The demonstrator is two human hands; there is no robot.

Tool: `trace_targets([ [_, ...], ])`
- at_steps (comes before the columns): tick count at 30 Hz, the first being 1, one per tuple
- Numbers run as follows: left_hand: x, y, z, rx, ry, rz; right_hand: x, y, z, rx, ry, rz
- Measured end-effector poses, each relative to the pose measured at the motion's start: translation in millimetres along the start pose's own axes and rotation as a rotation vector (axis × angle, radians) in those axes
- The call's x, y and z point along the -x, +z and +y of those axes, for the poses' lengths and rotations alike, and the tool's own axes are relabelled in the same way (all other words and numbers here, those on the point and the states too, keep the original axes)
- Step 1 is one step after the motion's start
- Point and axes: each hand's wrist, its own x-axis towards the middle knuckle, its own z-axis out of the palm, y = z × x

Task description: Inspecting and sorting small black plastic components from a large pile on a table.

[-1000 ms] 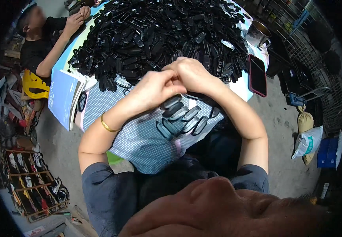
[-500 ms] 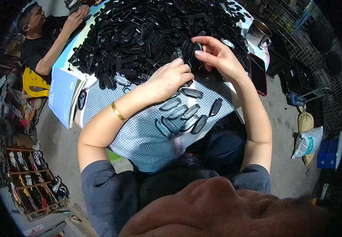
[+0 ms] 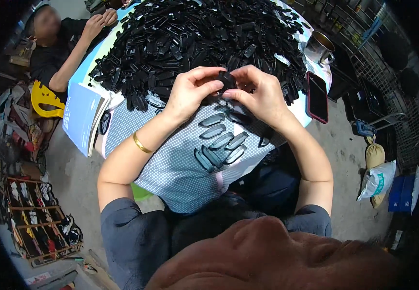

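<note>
Pinched between the thumbs and fingers of both hands is a small black plastic piece (image 3: pixel 227 82). My left hand (image 3: pixel 190 93) grips it from the left, with a gold bangle (image 3: pixel 142 143) on that wrist. From the right, my right hand (image 3: pixel 263 95) closes on the same piece; its exact shape is partly covered by fingertips. Just beyond the fingers rises a big heap of small black plastic pieces (image 3: pixel 171 53). Nearer to me, several elongated dark pieces with greyish faces (image 3: pixel 221 140) lie in loose rows on a dotted cloth (image 3: pixel 171 179).
A phone (image 3: pixel 317 96) and a metal mug (image 3: pixel 319 46) stand at the table's right side. On the left lies a blue booklet (image 3: pixel 80 116), near a yellow chair (image 3: pixel 45 100). Another person's hands (image 3: pixel 101 21) are at the far left edge. Bags (image 3: pixel 381 176) rest on the right floor.
My left hand has risen from the cloth side of the heap, and my right hand has come down and left. Both now meet at one black piece.
</note>
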Motion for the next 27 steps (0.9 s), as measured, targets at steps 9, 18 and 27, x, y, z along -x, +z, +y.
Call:
trace_targets([
  [9, 1, -1, -2, -0.043, 0.014, -0.005, -6, -5, -2, -0.655, 0.311, 0.050],
  [18, 4, 1, -3, -0.259, 0.225, 0.061, -4, 10, 2, -0.746, 0.440, 0.038],
  [27, 3, 0, -4, -0.048, 0.007, 0.062, -2, 16, -1, -0.659, 0.363, 0.055],
])
